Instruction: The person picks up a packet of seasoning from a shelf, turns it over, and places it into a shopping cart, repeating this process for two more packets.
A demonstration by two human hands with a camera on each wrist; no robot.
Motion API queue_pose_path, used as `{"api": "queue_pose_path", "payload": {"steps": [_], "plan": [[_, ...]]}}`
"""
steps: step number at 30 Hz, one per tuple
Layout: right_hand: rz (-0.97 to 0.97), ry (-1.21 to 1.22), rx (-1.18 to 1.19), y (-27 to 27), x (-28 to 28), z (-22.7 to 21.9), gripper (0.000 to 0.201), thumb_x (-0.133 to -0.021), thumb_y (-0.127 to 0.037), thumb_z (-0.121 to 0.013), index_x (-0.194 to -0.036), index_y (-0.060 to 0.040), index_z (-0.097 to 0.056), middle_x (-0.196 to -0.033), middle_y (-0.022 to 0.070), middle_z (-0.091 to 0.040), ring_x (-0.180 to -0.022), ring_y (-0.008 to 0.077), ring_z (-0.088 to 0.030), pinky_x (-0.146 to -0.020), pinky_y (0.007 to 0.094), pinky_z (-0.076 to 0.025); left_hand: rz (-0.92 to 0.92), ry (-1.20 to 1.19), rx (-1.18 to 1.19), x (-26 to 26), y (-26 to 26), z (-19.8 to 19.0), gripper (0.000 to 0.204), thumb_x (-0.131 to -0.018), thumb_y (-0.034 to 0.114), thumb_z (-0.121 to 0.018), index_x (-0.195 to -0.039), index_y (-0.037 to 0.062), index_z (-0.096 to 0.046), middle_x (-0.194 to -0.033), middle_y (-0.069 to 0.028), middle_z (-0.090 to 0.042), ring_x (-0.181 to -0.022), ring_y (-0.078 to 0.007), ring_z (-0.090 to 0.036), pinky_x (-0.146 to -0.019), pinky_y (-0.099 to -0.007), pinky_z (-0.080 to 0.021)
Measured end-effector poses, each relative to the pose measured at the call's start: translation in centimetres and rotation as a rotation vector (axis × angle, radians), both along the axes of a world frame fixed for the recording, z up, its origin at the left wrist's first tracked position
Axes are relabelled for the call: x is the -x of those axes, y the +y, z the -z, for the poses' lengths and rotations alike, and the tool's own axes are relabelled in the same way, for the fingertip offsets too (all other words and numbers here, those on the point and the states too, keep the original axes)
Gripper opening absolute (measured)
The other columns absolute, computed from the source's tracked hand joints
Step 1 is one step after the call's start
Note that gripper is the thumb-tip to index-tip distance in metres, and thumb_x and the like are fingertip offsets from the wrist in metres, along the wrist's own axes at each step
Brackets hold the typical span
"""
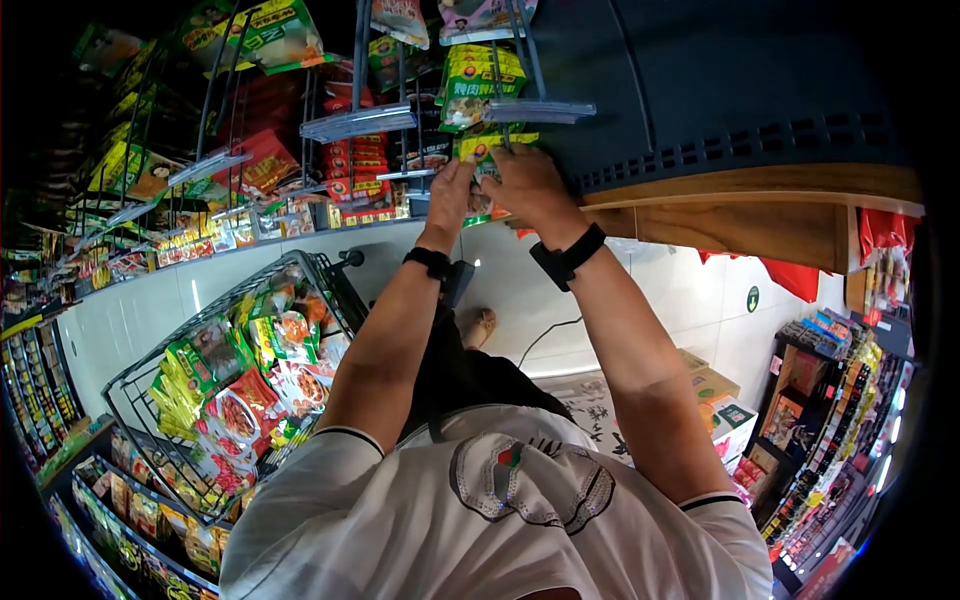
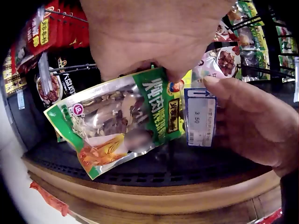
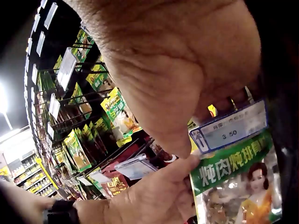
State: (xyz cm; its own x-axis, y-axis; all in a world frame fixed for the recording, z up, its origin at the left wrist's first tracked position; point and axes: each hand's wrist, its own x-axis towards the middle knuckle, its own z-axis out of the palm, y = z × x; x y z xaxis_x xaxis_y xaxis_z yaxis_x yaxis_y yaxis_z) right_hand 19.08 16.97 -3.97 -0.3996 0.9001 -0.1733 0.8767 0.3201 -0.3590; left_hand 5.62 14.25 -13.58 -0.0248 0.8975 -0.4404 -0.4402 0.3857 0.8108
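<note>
A green food packet [image 2: 117, 121] with a clear window hangs tilted at the rack, under a price tag [image 2: 201, 116] reading 3.50. My left hand [image 1: 450, 205] [image 2: 154, 35] grips the packet's upper edge, some fingers hidden behind the hand. Close beside it, my right hand [image 1: 538, 190] [image 2: 259, 121] grips at the packet's top, its fingertips partly behind the tag. In the right wrist view, the right hand [image 3: 173, 70] hangs over the tag [image 3: 231, 133] and packet [image 3: 238, 186], with the left hand [image 3: 149, 200] at the packet's side. More green packets [image 1: 480, 85] hang just beyond.
A wire cart [image 1: 130, 375] full of packets [image 1: 240, 400] stands on the left of the floor. Hooks with red packets [image 1: 355, 160] are left of the hands. A wooden shelf edge [image 1: 740, 225] runs to the right; cartons [image 1: 730, 420] stand lower right.
</note>
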Motion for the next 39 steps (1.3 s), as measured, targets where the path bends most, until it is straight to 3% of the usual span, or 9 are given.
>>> {"api": "queue_pose_path", "payload": {"steps": [4,10,14,17,22,25,29,35,39], "plan": [[0.046,0.008,0.023,0.4,0.1,0.3,0.06,-0.083,-0.035,-0.062,-0.127,0.0043,-0.054,-0.127,0.0258,-0.054,-0.116,0.0401,-0.052,-0.1,0.0445,-0.041,-0.001,0.01,-0.017,0.0,0.8,1.9,0.031,-0.096,0.033,-0.058,-0.105,0.0039,-0.06,-0.077,-0.0022,-0.058,-0.066,-0.013,-0.056,-0.056,-0.029,-0.045],[0.029,0.067,0.029,1.6,-0.2,0.6,0.074,-0.08,-0.038,-0.065,-0.139,0.0015,-0.045,-0.143,0.0287,-0.04,-0.129,0.0415,-0.043,-0.107,0.0424,-0.036,-0.034,0.108,0.029,-0.6,3.0,1.8,0.064,-0.093,0.047,-0.059,-0.135,-0.0006,-0.049,-0.132,-0.01,-0.054,-0.115,-0.0226,-0.053,-0.093,-0.0342,-0.043],[0.021,0.106,-0.021,-0.1,-0.6,-0.6,0.072,-0.081,-0.037,-0.066,-0.139,0.0005,-0.045,-0.144,0.0287,-0.039,-0.131,0.0417,-0.041,-0.108,0.0436,-0.035,-0.053,0.012,-0.097,-0.9,3.1,0.3,0.044,-0.098,0.039,-0.049,-0.125,0.0042,-0.056,-0.111,-0.0106,-0.061,-0.093,-0.0198,-0.058,-0.082,-0.0311,-0.046],[0.019,0.173,-0.099,-1.9,-1.0,-1.4,0.065,-0.082,-0.035,-0.065,-0.135,0.0003,-0.05,-0.142,0.0294,-0.041,-0.132,0.0415,-0.04,-0.108,0.046,-0.034,0.012,0.531,-0.403,-0.5,2.9,4.3,0.038,-0.097,0.031,-0.053,-0.124,0.004,-0.055,-0.107,-0.0107,-0.063,-0.092,-0.0194,-0.058,-0.083,-0.0314,-0.046],[-0.006,0.377,-0.152,-6.9,-1.8,-3.5,0.053,-0.087,-0.028,-0.063,-0.129,0.0018,-0.054,-0.134,0.0265,-0.051,-0.125,0.0405,-0.048,-0.104,0.0446,-0.039,-0.13,0.531,-0.42,0.6,-2.5,8.1,0.033,-0.093,0.022,-0.06,-0.115,-0.0019,-0.058,-0.102,-0.0164,-0.063,-0.097,-0.0269,-0.059,-0.087,-0.0355,-0.045],[-0.036,0.428,-0.032,-10.2,-2.1,-3.7,0.05,-0.088,-0.027,-0.063,-0.128,0.0015,-0.054,-0.132,0.024,-0.053,-0.123,0.0385,-0.051,-0.102,0.0416,-0.04,0.076,0.563,-0.171,4.2,-8.8,2.0,0.038,-0.094,0.027,-0.061,-0.119,-0.0013,-0.056,-0.104,-0.0173,-0.065,-0.099,-0.0309,-0.062,-0.085,-0.0342,-0.047],[-0.052,0.45,0.095,-13.4,-3.4,-2.0,0.047,-0.089,-0.025,-0.062,-0.128,0.001,-0.055,-0.129,0.0209,-0.056,-0.12,0.0356,-0.053,-0.101,0.0384,-0.042,-0.091,0.708,-0.197,10.3,-15.3,1.3,0.03,-0.096,0.021,-0.059,-0.118,0.0007,-0.059,-0.096,-0.0062,-0.064,-0.09,-0.0132,-0.059,-0.081,-0.0284,-0.048],[0.077,0.5,0.332,-15.9,-4.5,-2.3,0.045,-0.09,-0.025,-0.062,-0.127,0.0,-0.056,-0.121,0.0171,-0.062,-0.116,0.0285,-0.058,-0.098,0.0356,-0.044,-0.337,0.873,0.011,20.0,-24.6,-4.2,0.022,-0.095,0.018,-0.059,-0.109,0.0011,-0.06,-0.09,-0.0092,-0.066,-0.082,-0.0168,-0.062,-0.074,-0.0302,-0.05],[0.078,0.553,0.347,-16.5,-5.2,-1.4,0.045,-0.091,-0.026,-0.062,-0.127,-0.0003,-0.056,-0.119,0.0163,-0.064,-0.113,0.0255,-0.059,-0.096,0.0336,-0.045,-0.444,1.307,0.045,27.1,-30.2,3.8,0.031,-0.091,0.024,-0.062,-0.105,-0.0044,-0.061,-0.095,-0.0226,-0.067,-0.086,-0.0345,-0.065,-0.079,-0.0384,-0.051]]}}
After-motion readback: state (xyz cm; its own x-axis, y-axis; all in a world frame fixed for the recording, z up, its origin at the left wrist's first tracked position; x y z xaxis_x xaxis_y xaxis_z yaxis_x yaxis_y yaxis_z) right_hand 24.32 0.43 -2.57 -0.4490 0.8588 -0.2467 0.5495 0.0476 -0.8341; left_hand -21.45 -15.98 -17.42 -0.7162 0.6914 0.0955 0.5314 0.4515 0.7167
